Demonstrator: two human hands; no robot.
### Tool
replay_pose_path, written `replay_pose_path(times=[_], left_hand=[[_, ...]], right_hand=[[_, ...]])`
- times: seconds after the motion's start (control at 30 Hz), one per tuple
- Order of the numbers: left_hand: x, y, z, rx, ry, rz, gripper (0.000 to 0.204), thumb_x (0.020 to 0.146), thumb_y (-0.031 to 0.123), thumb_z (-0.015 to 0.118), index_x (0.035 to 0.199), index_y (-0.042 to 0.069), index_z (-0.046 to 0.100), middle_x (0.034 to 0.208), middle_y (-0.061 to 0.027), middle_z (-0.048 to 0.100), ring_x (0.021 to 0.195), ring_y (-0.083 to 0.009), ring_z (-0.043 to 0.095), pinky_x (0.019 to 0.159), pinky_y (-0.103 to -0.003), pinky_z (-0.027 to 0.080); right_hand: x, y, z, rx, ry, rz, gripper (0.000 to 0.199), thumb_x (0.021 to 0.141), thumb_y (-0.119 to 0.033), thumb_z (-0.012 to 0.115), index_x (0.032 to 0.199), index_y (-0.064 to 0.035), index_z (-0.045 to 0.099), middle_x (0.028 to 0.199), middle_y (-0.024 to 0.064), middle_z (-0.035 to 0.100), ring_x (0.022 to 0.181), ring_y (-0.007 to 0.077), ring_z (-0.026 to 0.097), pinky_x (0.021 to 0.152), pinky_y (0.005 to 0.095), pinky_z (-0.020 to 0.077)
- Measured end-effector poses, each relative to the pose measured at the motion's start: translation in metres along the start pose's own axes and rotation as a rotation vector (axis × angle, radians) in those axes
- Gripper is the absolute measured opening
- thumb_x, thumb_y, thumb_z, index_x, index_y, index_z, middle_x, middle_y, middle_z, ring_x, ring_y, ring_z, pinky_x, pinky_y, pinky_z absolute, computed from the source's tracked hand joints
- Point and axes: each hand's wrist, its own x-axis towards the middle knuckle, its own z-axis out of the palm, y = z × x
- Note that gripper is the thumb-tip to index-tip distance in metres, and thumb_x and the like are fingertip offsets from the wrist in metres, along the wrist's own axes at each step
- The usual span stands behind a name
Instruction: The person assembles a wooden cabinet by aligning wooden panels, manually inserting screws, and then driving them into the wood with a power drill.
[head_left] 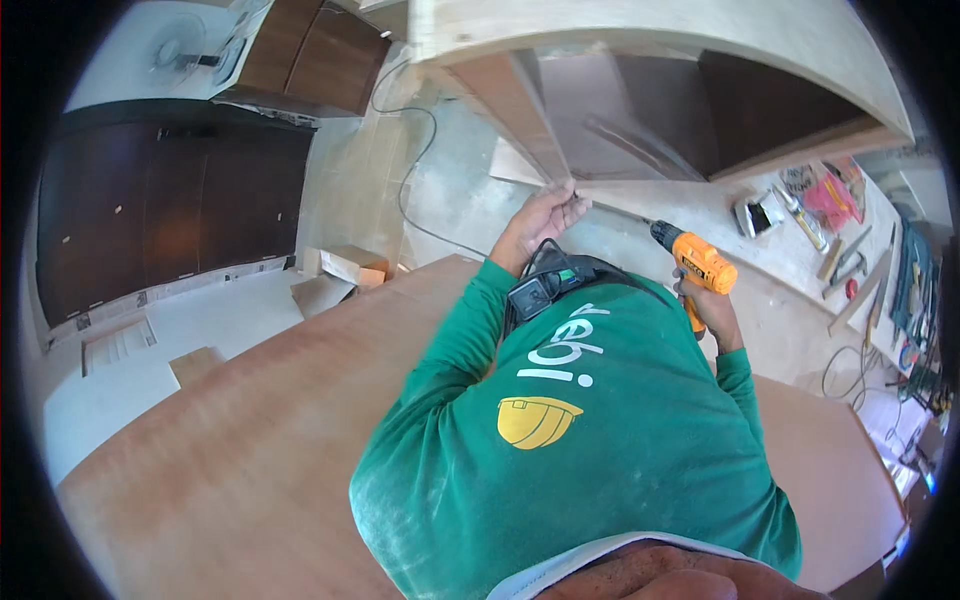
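Observation:
My right hand [705, 298] is wrapped round the handle of an orange and black cordless drill [705, 262]. The drill's black chuck points left, toward my left hand [545, 222]. That hand is raised at the lower front corner of a pale wooden cabinet [660, 32], fingers drawn together. Whatever lies between those fingertips is too small to make out. Inside the cabinet's open compartment a dark strip [640, 145] slants across. A small dark device [530, 298] with a black cable sits at my waist.
To the right, a pale work surface [750, 258] carries a sealant tube [800, 218], a pink bag [832, 200] and several hand tools. A black cable [405, 190] trails over the floor. Behind me stretches a large brown wood panel [250, 430]. Cardboard boxes [350, 268] stand near dark cabinets [170, 200].

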Motion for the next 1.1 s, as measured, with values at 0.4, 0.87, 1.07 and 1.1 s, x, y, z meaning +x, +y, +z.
replay_pose_path(times=[0.4,0.87,1.07,1.1], left_hand=[[0.025,-0.015,-0.124,0.346,0.486,0.101,0.032,0.099,0.018,0.072,0.127,0.006,0.062,0.109,-0.0024,0.065,0.092,-0.0205,0.069,0.078,-0.031,0.061],[0.053,0.145,-0.142,0.535,0.257,-0.076,0.029,0.104,0.021,0.068,0.126,0.003,0.063,0.114,-0.0043,0.067,0.094,-0.019,0.069,0.087,-0.034,0.061],[0.149,0.2,-0.125,0.792,0.02,-0.306,0.027,0.105,0.021,0.066,0.123,0.002,0.067,0.107,-0.0048,0.07,0.093,-0.0178,0.071,0.087,-0.032,0.061],[0.168,0.206,-0.118,0.846,-0.044,-0.359,0.028,0.104,0.022,0.067,0.124,0.001,0.067,0.108,-0.0054,0.07,0.092,-0.0177,0.071,0.086,-0.032,0.061]], right_hand=[[0.046,0.07,-0.038,-0.288,0.071,-0.03,0.04,0.086,-0.006,0.076,0.123,0.0036,0.067,0.11,0.0123,0.076,0.099,0.0225,0.072,0.087,0.0355,0.0561],[0.113,-0.019,0.046,-0.637,0.076,-0.041,0.038,0.081,-0.016,0.079,0.113,0.0019,0.071,0.104,0.0236,0.076,0.099,0.0406,0.073,0.083,0.0443,0.0569],[0.116,0.027,0.081,-0.483,0.481,0.004,0.042,0.08,-0.022,0.081,0.113,0.0028,0.071,0.104,0.0277,0.074,0.099,0.042,0.072,0.083,0.0458,0.0565],[0.116,0.054,0.085,-0.472,0.576,0.031,0.043,0.08,-0.023,0.081,0.112,0.003,0.071,0.104,0.0282,0.074,0.099,0.0423,0.072,0.083,0.0459,0.0563]])
